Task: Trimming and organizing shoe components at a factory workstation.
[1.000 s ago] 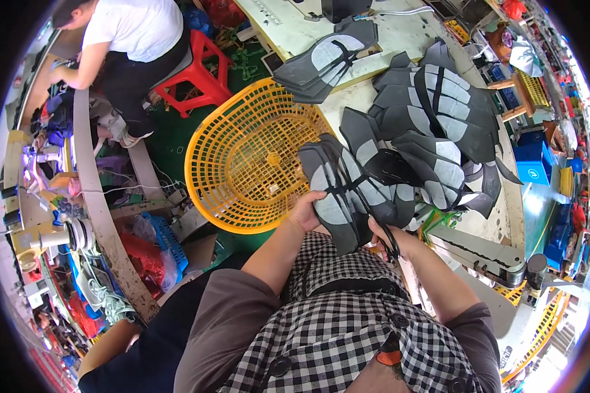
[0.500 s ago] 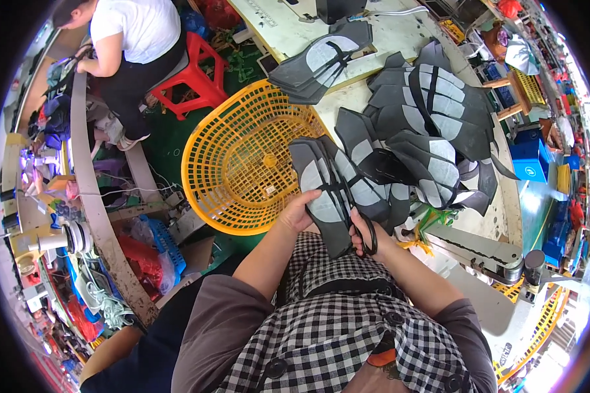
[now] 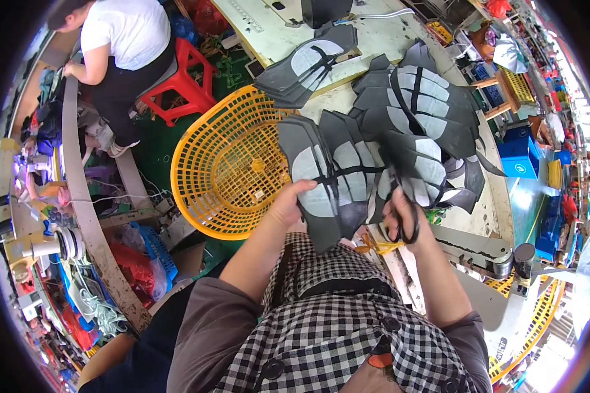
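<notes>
My left hand [image 3: 286, 204] grips a bundle of dark grey, sheet-like shaped pieces [image 3: 321, 223] with pale grey oval patches, its thumb on top near a black strap. The strap runs right to a neighbouring group of similar pieces [image 3: 349, 154]. My right hand [image 3: 405, 216] is closed around black-handled scissors [image 3: 414, 230], just right of that group. The blades are hard to make out. Past my right hand, another stack [image 3: 425, 160] of the same pieces lies on the table, partly smeared by motion.
A yellow plastic basket [image 3: 185, 190] stands left of my hands. More strapped stacks [image 3: 432, 98] lie on the pale worktable [image 3: 269, 33]. A person [image 3: 124, 39] in a white shirt sits on a red stool [image 3: 193, 78] at far left. A metal machine arm [image 3: 472, 249] is at right.
My right hand with the scissors has moved right, away from the bundle. The pieces have spread apart, showing the strap between the two groups. The whole view has shifted slightly.
</notes>
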A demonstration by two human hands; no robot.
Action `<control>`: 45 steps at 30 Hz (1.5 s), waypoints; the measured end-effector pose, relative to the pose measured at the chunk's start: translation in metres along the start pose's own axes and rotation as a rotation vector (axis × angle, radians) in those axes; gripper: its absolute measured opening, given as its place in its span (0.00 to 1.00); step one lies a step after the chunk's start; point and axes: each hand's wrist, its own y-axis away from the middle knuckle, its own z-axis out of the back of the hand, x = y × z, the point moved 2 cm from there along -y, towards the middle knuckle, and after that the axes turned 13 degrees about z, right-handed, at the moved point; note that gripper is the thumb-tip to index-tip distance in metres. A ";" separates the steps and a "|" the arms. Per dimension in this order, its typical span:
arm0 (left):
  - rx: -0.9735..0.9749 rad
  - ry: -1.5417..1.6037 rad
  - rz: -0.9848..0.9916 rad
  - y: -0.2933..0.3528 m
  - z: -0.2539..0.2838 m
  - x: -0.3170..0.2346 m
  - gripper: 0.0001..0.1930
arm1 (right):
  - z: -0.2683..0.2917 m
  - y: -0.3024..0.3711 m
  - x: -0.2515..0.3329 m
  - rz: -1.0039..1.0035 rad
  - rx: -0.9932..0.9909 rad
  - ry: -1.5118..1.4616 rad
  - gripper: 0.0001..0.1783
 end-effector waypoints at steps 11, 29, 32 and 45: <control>-0.035 -0.142 -0.024 0.015 -0.009 -0.024 0.24 | -0.019 -0.005 -0.012 -0.112 0.187 0.192 0.40; 0.051 -0.084 -0.197 0.032 -0.022 -0.011 0.32 | -0.024 0.005 -0.031 -0.098 0.062 0.031 0.36; 0.113 -0.145 -0.212 0.032 -0.037 -0.012 0.33 | 0.001 0.000 -0.012 -0.145 -0.034 -0.185 0.36; -0.164 -0.029 -0.148 -0.022 -0.048 0.016 0.35 | -0.004 0.021 -0.054 -0.418 0.075 0.066 0.38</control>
